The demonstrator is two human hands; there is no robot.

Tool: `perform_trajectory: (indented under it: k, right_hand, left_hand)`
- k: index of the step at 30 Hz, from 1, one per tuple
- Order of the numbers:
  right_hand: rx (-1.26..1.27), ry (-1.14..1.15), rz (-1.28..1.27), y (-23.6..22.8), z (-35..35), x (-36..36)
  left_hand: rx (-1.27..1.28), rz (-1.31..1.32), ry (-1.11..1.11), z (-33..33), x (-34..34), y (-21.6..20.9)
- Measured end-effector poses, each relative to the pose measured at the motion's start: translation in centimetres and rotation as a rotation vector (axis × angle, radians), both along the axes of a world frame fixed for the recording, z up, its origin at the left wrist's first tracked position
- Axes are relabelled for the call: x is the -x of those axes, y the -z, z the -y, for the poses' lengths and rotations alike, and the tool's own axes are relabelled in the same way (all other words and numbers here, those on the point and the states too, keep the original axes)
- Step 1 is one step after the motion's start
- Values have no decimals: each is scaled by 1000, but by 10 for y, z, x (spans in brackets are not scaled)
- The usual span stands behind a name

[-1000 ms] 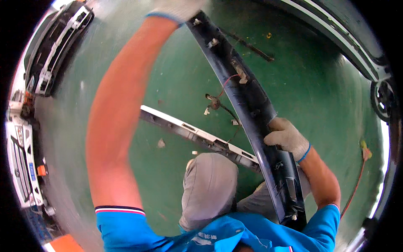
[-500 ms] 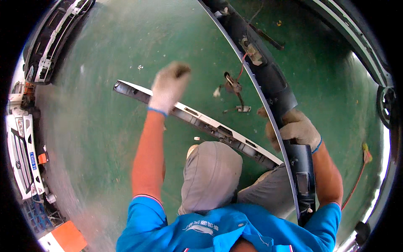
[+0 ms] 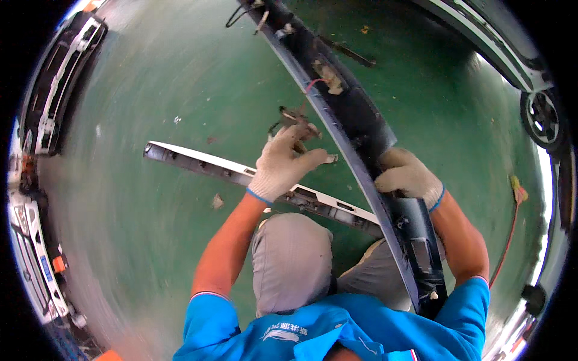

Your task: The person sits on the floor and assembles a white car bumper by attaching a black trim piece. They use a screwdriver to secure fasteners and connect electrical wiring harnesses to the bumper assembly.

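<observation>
Grasping dark panel (image 3: 361, 114) with right hand (image 3: 412, 179), probably for steadiness, with left hand (image 3: 282, 163) at farther wiring (image 3: 294, 114), impossible to tell if gripping.

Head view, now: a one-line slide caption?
Gloved right hand grips a long dark panel; gloved left hand, thumb spread, is at the wiring.

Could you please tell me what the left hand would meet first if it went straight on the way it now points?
The left hand would probably meet the brownish wiring bundle just ahead; depth is unclear, so they may already be touching.
</observation>
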State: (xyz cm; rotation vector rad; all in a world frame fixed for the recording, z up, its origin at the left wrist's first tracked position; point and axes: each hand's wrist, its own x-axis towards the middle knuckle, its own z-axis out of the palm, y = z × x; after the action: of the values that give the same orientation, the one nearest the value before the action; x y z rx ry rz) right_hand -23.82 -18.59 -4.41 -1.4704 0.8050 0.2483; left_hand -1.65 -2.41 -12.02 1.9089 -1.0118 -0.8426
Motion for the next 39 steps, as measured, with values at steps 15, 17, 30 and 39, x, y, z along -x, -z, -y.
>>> perform_trajectory:
  k: [15, 17, 30, 39]
  right_hand:
    - [61, -124, 112, -11, -10, -5]
    - [148, -158, 141, -6, -9, -5]
    - [-165, -154, 220, 4, -7, 9]
    - [1, -341, 151, -22, -5, 56]
  left_hand:
    - [418, -1019, 110, 9, -11, -13]
    - [434, -1033, 73, 14, -10, -22]
    - [544, -1019, -113, 17, 2, -33]
    - [486, -837, -357, -7, -14, -48]
